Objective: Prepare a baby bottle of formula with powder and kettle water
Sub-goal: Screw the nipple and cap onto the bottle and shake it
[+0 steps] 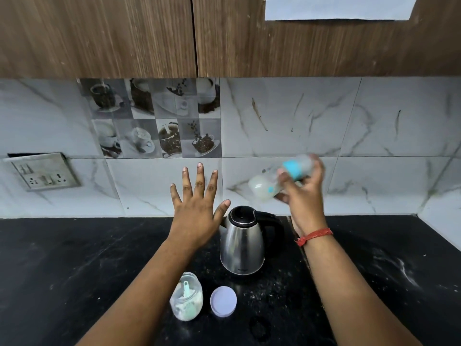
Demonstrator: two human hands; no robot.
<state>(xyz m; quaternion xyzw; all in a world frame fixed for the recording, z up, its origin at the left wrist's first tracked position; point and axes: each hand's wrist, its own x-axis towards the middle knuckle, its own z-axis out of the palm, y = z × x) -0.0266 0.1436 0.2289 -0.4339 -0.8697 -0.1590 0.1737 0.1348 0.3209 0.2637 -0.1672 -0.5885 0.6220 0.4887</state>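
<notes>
I am looking at a black stone counter that is running under a wall of pale marbled tiles, with brown wooden cabinets hanging above and a panel of coffee-cup picture tiles sitting to the left of centre. A switch plate with sockets is tilting off the wall at the far left. White powder is lying scattered over the counter around the middle and right.

My right hand is gripping the baby bottle in the air above and just right of the kettle, fingers wrapped around its middle. The bottle is lying nearly sideways, its blue collar toward the upper right and its milky base pointing left; it is blurring too much for me to tell more. A red thread is circling that wrist.

My left hand is hovering open, palm down, fingers spread wide and holding nothing, with the thumb reaching toward the lid of the steel kettle. The kettle is standing upright on the counter between my forearms, its black lid closed.

Nearer to me, a clear powder jar is standing open with a pale green scoop resting inside it. Its round lid is lying flat just to the right, not touching it.
</notes>
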